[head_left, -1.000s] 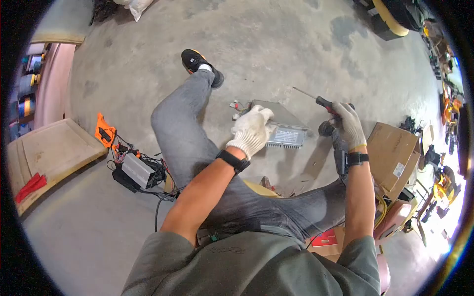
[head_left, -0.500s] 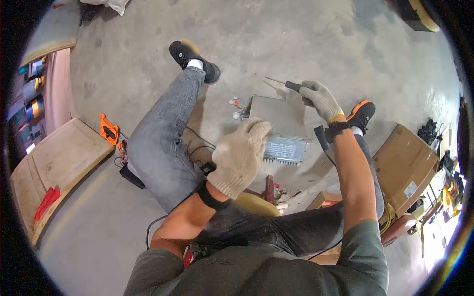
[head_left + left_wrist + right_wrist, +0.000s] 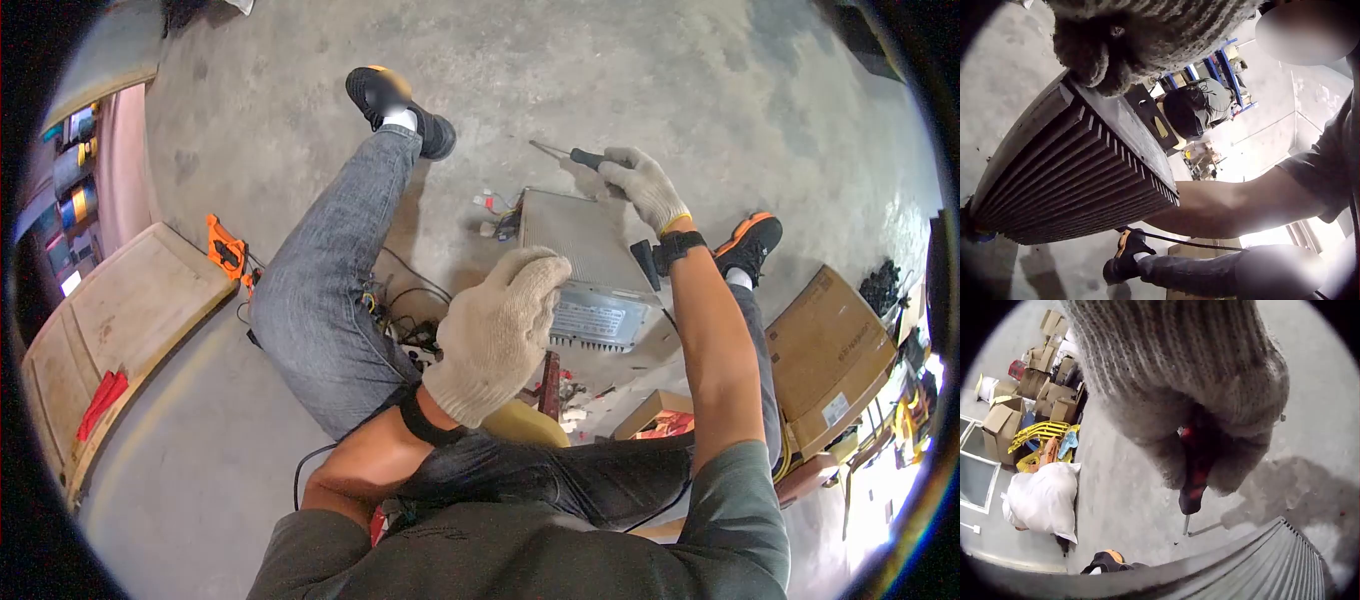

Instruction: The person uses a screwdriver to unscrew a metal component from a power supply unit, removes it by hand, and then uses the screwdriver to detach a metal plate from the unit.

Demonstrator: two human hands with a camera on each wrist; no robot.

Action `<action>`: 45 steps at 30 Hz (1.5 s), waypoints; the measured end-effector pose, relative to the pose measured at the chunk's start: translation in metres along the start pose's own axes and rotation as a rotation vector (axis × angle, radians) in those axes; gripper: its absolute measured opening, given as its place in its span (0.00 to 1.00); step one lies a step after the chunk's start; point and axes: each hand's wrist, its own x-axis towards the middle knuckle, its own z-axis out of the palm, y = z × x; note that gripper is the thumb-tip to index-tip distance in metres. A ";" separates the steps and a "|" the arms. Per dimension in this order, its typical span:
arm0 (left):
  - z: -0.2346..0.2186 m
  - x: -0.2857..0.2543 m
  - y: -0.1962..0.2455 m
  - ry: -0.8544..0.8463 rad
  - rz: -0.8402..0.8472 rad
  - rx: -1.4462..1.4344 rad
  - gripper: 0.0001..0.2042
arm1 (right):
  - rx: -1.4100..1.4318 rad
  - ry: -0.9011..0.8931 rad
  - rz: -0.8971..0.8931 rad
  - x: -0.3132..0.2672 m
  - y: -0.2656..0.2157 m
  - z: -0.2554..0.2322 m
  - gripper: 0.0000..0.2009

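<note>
A silver finned metal box with a printed label on its near side is between the legs. Short wires with plugs come out of its far left corner. My left hand, in a knit glove, grips the box's near left edge; in the left wrist view the gloved fingers lie at its top corner above the fins. Out past the box's right side, my gloved right hand holds a screwdriver by its red and black handle, the shaft pointing away to the left.
On the left are a wooden board with a red cloth and an orange part. Cables lie by the left knee. Cardboard boxes stand at the right. A red metal piece is near the seat.
My right hand has moved left and forward with the screwdriver, toward the box's far side. My left hand and the box appear larger in the head view. The right leg has stretched forward.
</note>
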 end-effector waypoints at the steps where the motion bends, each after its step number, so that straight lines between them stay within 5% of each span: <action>1: 0.000 0.000 0.000 0.000 -0.006 -0.004 0.14 | -0.007 0.010 0.000 0.004 0.005 0.000 0.27; 9: -0.003 0.001 0.006 0.037 -0.025 -0.067 0.13 | -0.027 0.060 -0.021 -0.013 0.007 -0.015 0.32; 15: 0.000 0.002 -0.007 -0.025 -0.013 -0.208 0.16 | 0.131 0.183 -0.105 -0.115 -0.046 -0.053 0.28; 18: -0.006 -0.004 -0.002 -0.049 0.076 -0.221 0.18 | 0.193 0.272 -0.183 -0.190 -0.075 -0.063 0.26; 19: -0.002 -0.005 -0.005 0.022 0.261 -0.100 0.16 | 0.181 0.303 -0.220 -0.210 -0.074 -0.067 0.25; 21: 0.001 -0.008 0.000 -0.039 0.102 -0.101 0.13 | 0.261 0.357 -0.285 -0.248 -0.073 -0.071 0.26; 26: 0.000 -0.008 -0.024 -0.110 0.215 -0.107 0.09 | 0.262 0.464 -0.381 -0.343 -0.072 -0.045 0.25; 27: -0.002 -0.007 -0.027 -0.187 0.115 -0.202 0.10 | 0.257 0.462 -0.367 -0.358 -0.071 -0.039 0.25; 28: -0.002 -0.007 -0.030 -0.259 0.011 -0.297 0.11 | 0.254 0.460 -0.381 -0.363 -0.060 -0.034 0.24; 31: 0.000 -0.006 -0.042 -0.320 0.051 -0.342 0.12 | -0.008 0.478 -0.418 -0.389 -0.040 -0.016 0.23; 32: 0.000 -0.008 -0.042 -0.338 0.031 -0.341 0.13 | 0.252 0.438 -0.439 -0.384 -0.029 -0.005 0.22; 35: -0.003 -0.018 -0.028 -0.298 0.064 -0.351 0.16 | 0.391 0.324 -0.380 -0.394 -0.023 0.017 0.23; 36: -0.002 -0.020 -0.029 -0.257 0.190 -0.285 0.16 | 0.423 0.357 -0.345 -0.394 -0.021 0.025 0.23; 45: 0.007 -0.025 -0.035 -0.125 0.295 -0.130 0.15 | 0.524 0.371 -0.354 -0.396 -0.002 0.047 0.22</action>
